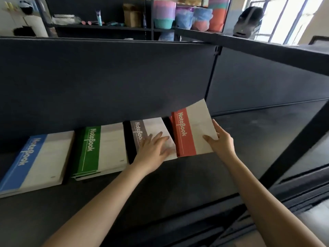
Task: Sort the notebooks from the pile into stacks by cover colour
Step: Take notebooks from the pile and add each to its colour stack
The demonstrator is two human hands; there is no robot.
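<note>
Four notebook stacks lie in a row on the dark desk along the partition. From left: a blue-spined stack, a green-spined stack, a grey-brown-spined stack and a red-spined notebook. My left hand lies flat with straight fingers on the grey-brown notebook's white cover. My right hand grips the red notebook by its right edge, thumb on top of the cover. That notebook is tilted, its far corner raised toward the partition, and more red shows beneath it.
A dark fabric partition stands right behind the stacks and turns a corner at the right. The desk surface runs to the right of the red notebook. Shelves with coloured tubs stand beyond the partition.
</note>
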